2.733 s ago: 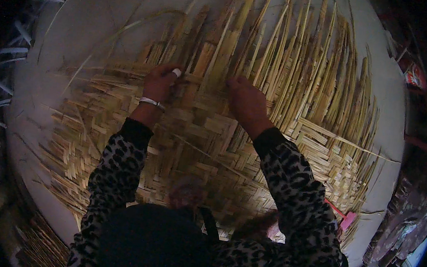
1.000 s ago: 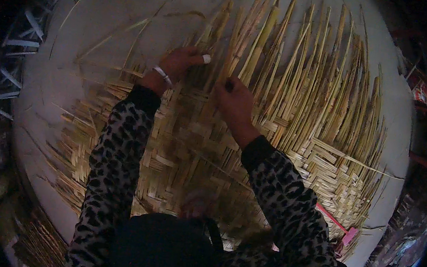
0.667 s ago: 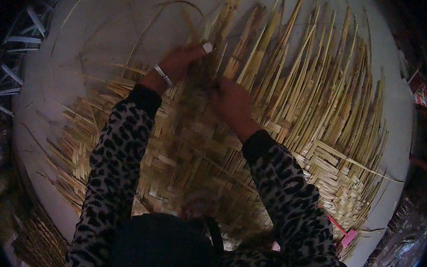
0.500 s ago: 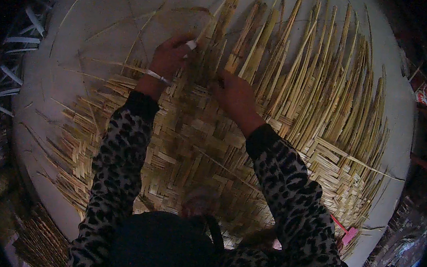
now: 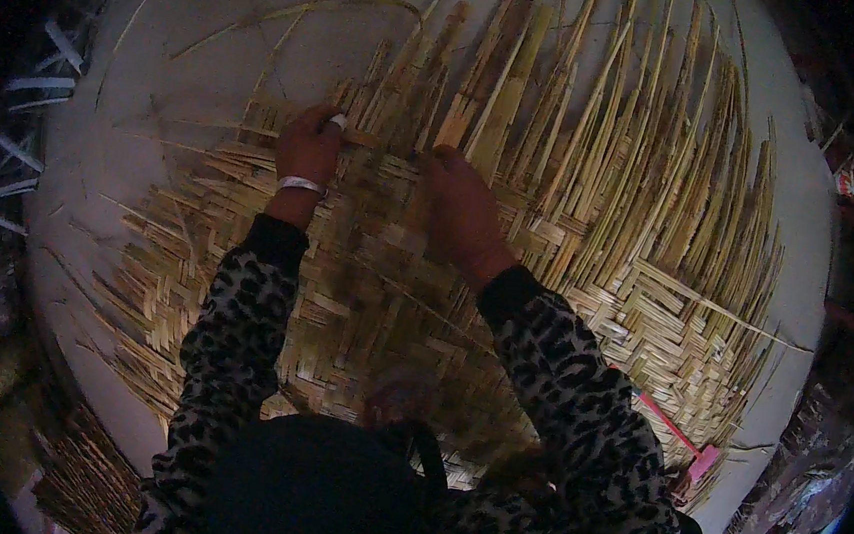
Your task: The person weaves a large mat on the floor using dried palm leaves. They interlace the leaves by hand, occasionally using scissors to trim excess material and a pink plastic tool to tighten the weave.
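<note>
A herringbone-woven mat of bamboo strips [image 5: 422, 332] lies before me, with long loose strip ends [image 5: 648, 134] fanning out from its far edge. At that edge, my left hand [image 5: 308, 147] is closed on a bamboo strip [image 5: 362, 139] that runs from its fingers toward the right. It has a white band on the wrist and a white wrap on one digit. My right hand [image 5: 462, 210] is closed at the weave's edge, its fingertips pinching at the base of the upright strips. What lies under its fingers is mostly hidden.
A pink-headed tool with a red handle [image 5: 701, 461] rests on the mat at the right. White metal framework [image 5: 30, 150] stands at the far left. A bundle of thin brown sticks [image 5: 90, 466] lies at lower left. One loose strip [image 5: 296, 16] curves across the pale floor.
Both hands have drawn a little nearer to me, the left also shifting leftward. Strips that stood up by the left hand are lower now, and a crosswise strip shows at its fingers.
</note>
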`<state>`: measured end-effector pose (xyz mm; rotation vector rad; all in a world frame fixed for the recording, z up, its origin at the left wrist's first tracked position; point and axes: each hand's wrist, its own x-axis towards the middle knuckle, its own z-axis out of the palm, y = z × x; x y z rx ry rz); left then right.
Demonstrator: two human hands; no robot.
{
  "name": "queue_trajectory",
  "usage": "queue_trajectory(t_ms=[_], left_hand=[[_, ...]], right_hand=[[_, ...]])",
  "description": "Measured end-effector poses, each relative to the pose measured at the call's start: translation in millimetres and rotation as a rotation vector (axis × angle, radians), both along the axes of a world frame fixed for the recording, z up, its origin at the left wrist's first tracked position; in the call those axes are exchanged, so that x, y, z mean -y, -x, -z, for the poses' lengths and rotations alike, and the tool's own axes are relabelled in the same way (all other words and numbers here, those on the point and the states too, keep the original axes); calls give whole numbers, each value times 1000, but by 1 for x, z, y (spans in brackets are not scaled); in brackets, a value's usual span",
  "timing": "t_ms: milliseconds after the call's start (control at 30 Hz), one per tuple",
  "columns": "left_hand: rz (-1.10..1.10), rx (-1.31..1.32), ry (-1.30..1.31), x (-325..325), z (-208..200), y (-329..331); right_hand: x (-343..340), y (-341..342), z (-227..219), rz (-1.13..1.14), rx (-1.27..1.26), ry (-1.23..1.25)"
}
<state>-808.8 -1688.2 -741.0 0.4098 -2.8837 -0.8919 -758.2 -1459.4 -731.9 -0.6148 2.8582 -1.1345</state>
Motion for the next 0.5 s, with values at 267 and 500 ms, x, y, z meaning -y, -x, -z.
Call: queue_trajectory(t_ms=[267,500], left_hand=[[83,-35,51,15,13,-14],[-314,-308,-535,3,-3,-47]], right_hand=[[4,-10,1,-40,-120,-216],[10,-13,-5,79,-71,-180]])
